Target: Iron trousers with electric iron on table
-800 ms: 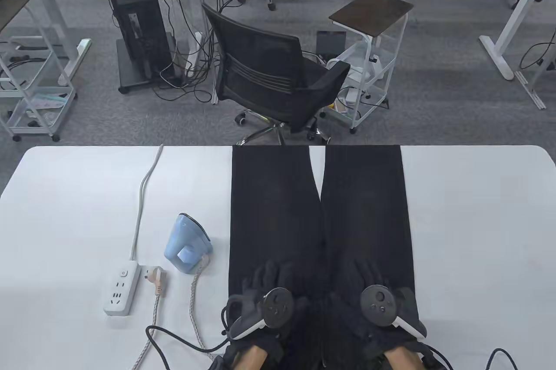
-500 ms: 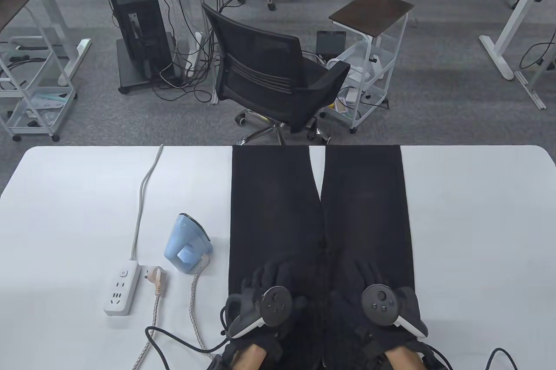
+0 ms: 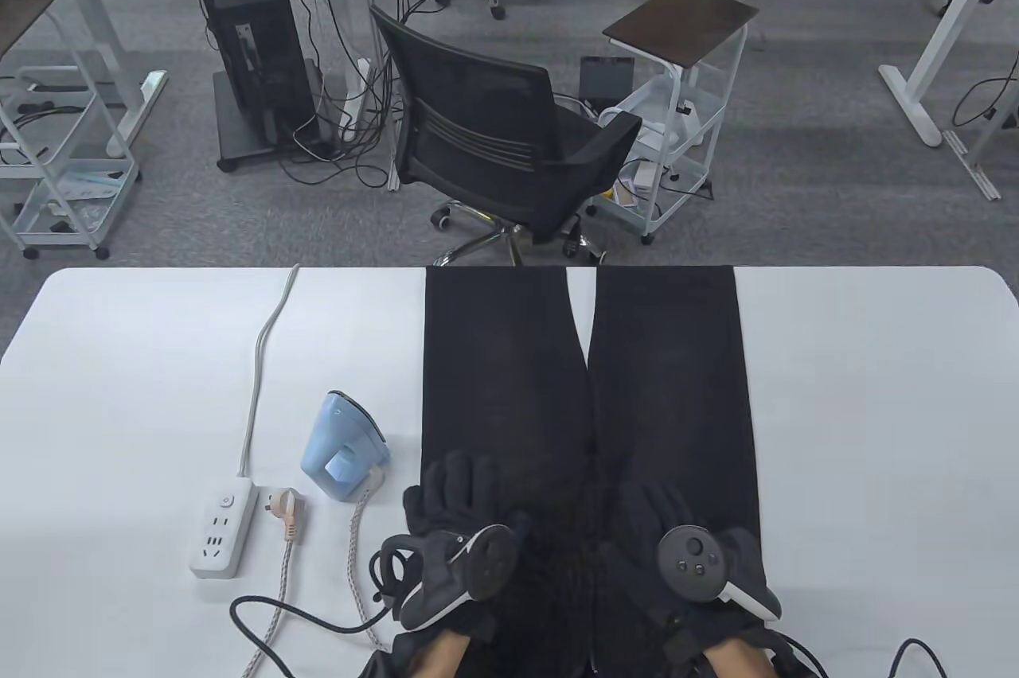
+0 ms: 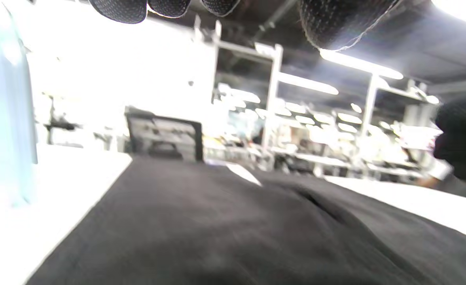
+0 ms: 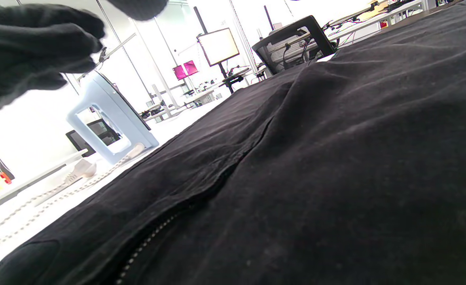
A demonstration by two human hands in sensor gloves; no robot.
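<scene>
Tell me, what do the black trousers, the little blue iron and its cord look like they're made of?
Trousers: a matte woven cloth, likely cotton, judging by soft creases and a metal-looking zip.
Iron: smooth pale-blue plastic by its moulded, slightly glossy shell.
Cord: apparently fabric-braided, given its speckled woven pattern.

Trousers (image 3: 585,391) lie flat along the middle of the surface (image 3: 876,407), legs toward the far edge, waist nearest. Left of the trousers stands the iron (image 3: 344,446); further left lies a power strip (image 3: 224,525), with a plug (image 3: 286,511) between them. Both hands sit at the near end: left hand (image 3: 454,527) at the trousers' left edge, right hand (image 3: 685,543) on the right half.
</scene>
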